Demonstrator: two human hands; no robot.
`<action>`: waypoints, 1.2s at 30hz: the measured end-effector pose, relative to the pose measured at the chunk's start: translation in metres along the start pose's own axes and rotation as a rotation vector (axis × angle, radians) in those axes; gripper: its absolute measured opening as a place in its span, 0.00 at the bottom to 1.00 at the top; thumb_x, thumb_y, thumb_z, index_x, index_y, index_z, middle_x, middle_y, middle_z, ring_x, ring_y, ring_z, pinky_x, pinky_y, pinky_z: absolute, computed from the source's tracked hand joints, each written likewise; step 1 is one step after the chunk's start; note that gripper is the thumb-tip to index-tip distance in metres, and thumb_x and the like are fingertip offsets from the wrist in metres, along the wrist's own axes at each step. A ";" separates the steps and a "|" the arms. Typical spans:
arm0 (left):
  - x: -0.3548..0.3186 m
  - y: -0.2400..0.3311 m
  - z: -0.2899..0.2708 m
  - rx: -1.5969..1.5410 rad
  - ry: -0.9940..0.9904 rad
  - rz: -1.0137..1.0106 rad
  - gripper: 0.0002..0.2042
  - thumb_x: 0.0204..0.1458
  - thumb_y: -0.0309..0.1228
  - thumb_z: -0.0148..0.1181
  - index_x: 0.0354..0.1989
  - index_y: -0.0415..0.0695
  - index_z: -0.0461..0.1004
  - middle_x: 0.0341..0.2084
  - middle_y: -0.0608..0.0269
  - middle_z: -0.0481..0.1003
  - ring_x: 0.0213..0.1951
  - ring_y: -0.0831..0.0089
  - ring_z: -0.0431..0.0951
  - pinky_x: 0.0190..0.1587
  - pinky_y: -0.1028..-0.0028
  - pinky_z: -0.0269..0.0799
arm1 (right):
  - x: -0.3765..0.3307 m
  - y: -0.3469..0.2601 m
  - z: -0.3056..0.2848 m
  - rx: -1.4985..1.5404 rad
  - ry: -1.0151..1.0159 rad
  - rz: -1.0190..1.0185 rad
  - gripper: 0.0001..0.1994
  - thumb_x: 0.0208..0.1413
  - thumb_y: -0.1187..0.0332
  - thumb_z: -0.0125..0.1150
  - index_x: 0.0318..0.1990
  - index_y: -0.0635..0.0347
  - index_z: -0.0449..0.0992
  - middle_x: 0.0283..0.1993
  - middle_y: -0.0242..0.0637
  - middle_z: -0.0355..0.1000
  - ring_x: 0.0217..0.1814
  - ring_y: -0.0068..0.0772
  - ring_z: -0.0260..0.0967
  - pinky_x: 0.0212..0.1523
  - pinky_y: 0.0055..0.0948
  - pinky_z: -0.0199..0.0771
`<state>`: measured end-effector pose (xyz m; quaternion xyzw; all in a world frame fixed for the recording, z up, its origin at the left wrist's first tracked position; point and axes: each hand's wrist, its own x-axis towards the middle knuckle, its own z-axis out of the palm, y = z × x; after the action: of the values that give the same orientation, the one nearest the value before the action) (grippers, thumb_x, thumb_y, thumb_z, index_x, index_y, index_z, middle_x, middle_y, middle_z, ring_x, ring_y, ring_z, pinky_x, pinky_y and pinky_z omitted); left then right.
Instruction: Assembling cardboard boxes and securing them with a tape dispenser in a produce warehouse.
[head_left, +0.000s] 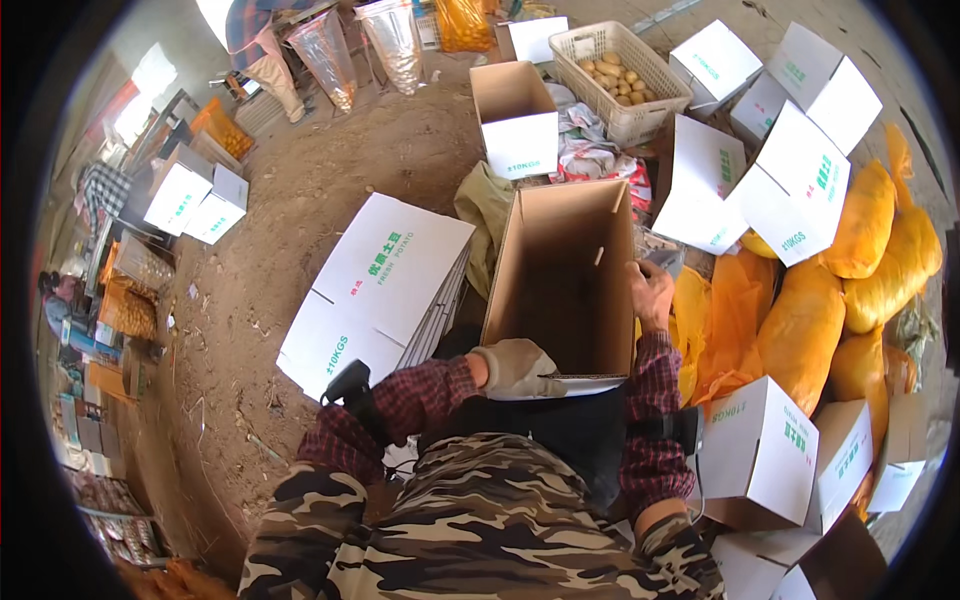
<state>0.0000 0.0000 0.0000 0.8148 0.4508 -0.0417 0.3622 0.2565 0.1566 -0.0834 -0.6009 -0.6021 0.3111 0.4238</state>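
An open, empty cardboard box (560, 270) stands upright in front of me, brown inside and white outside. My left hand (515, 367), in a pale work glove, grips the box's near bottom edge. My right hand (652, 292), bare, presses against the box's right wall near its rim. Both forearms wear red plaid sleeves.
A stack of flattened white boxes (375, 290) lies left of the box. Orange mesh sacks (800, 320) pile up on the right among assembled white boxes (760, 455). A basket of potatoes (620, 80) and a small open box (515, 115) sit beyond. A person (262, 45) stands far back left.
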 end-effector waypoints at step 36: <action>0.174 -0.088 -0.038 -0.218 0.724 -0.565 0.17 0.59 0.41 0.61 0.50 0.43 0.79 0.45 0.48 0.83 0.54 0.47 0.80 0.58 0.52 0.72 | -0.033 -0.041 0.032 -0.048 0.024 -0.065 0.24 0.57 0.52 0.68 0.50 0.65 0.85 0.40 0.58 0.81 0.41 0.56 0.77 0.52 0.49 0.76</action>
<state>0.0255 0.1756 -0.0891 0.5796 0.7538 0.1960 0.2396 0.2068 0.1251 -0.0657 -0.5948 -0.6233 0.2755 0.4265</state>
